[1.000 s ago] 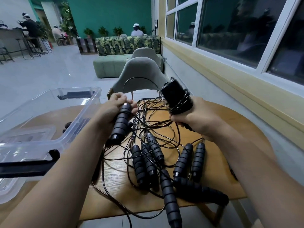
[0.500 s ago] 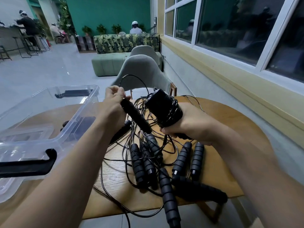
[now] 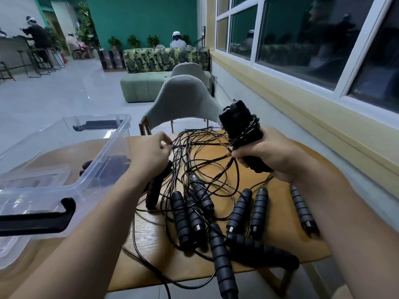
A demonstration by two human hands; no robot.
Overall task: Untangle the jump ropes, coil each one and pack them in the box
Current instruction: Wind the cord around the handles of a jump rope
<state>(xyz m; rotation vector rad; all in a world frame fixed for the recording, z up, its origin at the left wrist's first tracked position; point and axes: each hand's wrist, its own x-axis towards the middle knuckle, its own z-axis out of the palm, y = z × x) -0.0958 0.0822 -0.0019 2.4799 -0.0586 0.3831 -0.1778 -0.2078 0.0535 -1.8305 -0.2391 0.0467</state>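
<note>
A tangle of thin black jump-rope cords [image 3: 200, 160] lies on the round wooden table [image 3: 278, 203], with several ribbed black handles [image 3: 237, 212] spread toward the front edge. My right hand [image 3: 265, 154] grips a pair of black handles wound with cord [image 3: 241, 126], held upright above the table. My left hand [image 3: 151, 152] pinches a single cord at the left side of the tangle. A clear plastic box [image 3: 64, 167] with black latches stands at the left; dark items show dimly inside it.
A grey chair [image 3: 183, 100] stands at the table's far side. One handle [image 3: 224, 268] hangs over the front table edge and a cord loop droops below it. The window wall runs along the right. People sit far off in the room.
My left hand has let go of the handle it held and now pinches a cord. My right hand has tilted the wound pair of handles upright and moved it right.
</note>
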